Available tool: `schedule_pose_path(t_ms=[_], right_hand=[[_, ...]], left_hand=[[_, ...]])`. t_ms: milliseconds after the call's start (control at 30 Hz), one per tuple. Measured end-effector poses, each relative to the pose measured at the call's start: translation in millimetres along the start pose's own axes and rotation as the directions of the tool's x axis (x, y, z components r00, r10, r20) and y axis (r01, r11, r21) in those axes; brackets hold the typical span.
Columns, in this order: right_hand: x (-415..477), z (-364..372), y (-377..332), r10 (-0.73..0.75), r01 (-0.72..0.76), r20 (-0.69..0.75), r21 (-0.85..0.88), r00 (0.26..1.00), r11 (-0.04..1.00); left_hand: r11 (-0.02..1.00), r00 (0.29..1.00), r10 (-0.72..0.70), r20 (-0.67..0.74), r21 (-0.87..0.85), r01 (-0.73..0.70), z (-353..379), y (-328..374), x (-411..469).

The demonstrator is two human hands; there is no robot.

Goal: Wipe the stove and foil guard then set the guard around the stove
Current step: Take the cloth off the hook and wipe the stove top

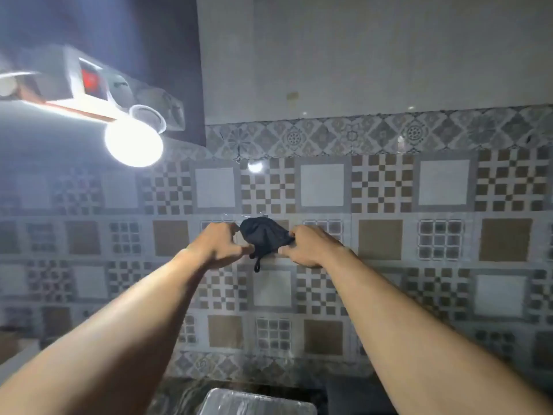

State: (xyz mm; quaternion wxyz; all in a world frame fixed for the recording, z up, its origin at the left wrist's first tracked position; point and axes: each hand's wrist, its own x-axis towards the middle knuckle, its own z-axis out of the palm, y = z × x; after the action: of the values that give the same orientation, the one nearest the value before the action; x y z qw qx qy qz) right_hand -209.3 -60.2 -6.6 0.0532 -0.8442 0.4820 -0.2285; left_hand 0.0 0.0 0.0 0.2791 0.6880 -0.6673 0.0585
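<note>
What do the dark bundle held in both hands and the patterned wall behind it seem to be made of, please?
The dark bundle looks like soft matt black cloth: it bunches into folds, and a loop dangles below. The patterned wall looks like glazed ceramic tile, since it mirrors the lamp as bright spots; printed sheeting cannot be ruled out.

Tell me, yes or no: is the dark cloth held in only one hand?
No: both the left hand and right hand pinch the dark cloth.
</note>
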Motion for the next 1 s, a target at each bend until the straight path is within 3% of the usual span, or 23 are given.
schedule_pose_path(t_ms=[167,367,567,667,867,1000], right_hand=[[46,32,-7,-0.008,0.008,-0.044,-0.008,0.999,1.0],[95,74,8,-0.031,0.03,-0.206,-0.008,0.978,1.0],[118,91,10,-0.002,0.018,-0.443,0.033,0.897,0.999],[122,91,8,0.029,-0.006,-0.425,0.055,0.905,0.998],[109,71,10,0.105,-0.02,-0.316,0.261,0.943,0.965],[83,54,17,0.187,-0.13,-0.128,0.359,0.974,0.924]], left_hand=[[0.998,0.998,-0.058,-0.01,0.002,0.058,18,-25,35],[0.994,0.998,-0.051,-0.031,-0.101,0.048,54,-42,79],[0.981,0.978,-0.017,-0.21,-0.192,-0.025,75,-45,95],[0.961,0.964,-0.042,-0.264,-0.276,-0.034,71,-40,94],[0.944,0.961,-0.074,-0.268,-0.33,-0.019,54,-29,90],[0.956,0.98,-0.115,-0.162,-0.288,0.065,49,-20,77]])
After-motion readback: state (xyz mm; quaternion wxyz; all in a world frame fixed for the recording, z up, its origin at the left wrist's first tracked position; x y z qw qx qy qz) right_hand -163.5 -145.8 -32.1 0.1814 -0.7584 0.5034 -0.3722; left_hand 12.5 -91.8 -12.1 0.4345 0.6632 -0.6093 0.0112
